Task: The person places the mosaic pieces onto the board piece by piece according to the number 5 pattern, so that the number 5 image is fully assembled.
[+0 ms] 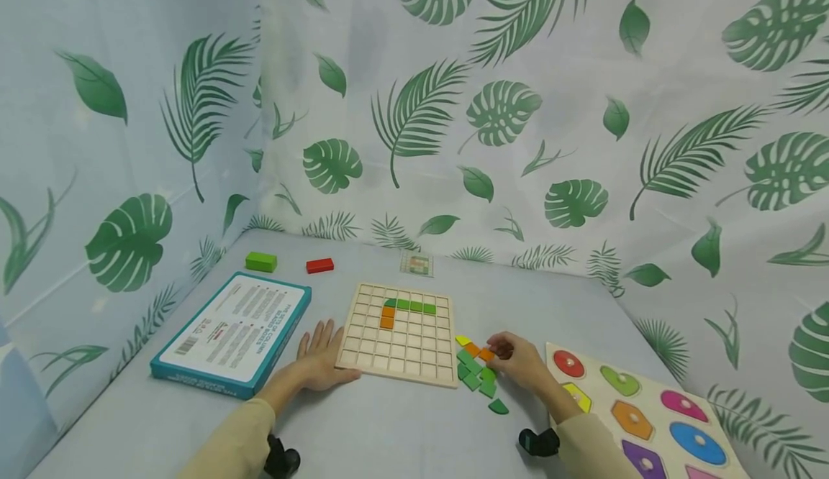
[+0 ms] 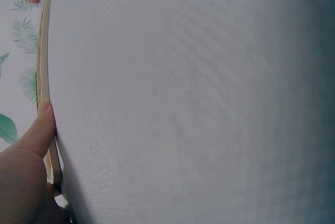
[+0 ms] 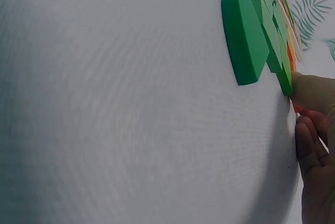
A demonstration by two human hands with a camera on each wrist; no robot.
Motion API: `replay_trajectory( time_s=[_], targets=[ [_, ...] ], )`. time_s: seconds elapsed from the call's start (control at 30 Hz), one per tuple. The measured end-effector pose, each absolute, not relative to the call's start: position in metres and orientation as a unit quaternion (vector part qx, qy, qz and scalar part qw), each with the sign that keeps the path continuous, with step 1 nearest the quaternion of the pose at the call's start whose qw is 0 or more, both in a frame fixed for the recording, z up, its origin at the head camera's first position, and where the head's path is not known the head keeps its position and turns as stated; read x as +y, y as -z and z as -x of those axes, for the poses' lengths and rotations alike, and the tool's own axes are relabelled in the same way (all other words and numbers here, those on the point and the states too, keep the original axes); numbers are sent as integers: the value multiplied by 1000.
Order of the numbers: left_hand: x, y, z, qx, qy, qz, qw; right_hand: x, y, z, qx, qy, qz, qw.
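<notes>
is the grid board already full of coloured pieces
No, in the head view the grid board holds only a short green row and an orange bit near its top, and the other cells are bare.

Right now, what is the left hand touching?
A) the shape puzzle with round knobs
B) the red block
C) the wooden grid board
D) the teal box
C: the left hand lies flat on the table with its thumb against the edge of the wooden grid board.

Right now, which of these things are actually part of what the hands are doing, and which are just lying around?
In use:
- wooden grid board, steadied by the left hand
- loose coloured pieces
- orange piece under the right hand

Lying about:
- teal box
- green block
- red block
- shape puzzle board
</notes>
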State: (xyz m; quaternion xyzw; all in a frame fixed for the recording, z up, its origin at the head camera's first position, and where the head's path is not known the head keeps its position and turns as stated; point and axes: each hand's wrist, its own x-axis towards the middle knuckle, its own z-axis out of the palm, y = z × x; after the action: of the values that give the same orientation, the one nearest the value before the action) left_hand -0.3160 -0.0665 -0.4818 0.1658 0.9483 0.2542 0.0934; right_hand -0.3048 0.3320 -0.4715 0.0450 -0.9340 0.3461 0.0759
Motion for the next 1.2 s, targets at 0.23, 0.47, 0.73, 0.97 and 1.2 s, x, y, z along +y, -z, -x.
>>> replay_trajectory(
  time_s=[0.23,0.47,0.73,0.97,1.2],
  targets=[
    [-67,471,312,944,-264,-165,106,330,469,308,-933,-345,-46,85],
    [-67,474,314,946,-262,-168,96,319,465,317,-925,-360,-41,115],
    [-65,467,313,949,-248,-159,114,289,461,329,-909,-387,-54,144],
    [-64,466,311,949,-248,-162,103,260,465,336,-891,-411,-104,160],
    [-66,466,311,951,-244,-161,103,241,465,342,-889,-415,-114,160]
  ],
)
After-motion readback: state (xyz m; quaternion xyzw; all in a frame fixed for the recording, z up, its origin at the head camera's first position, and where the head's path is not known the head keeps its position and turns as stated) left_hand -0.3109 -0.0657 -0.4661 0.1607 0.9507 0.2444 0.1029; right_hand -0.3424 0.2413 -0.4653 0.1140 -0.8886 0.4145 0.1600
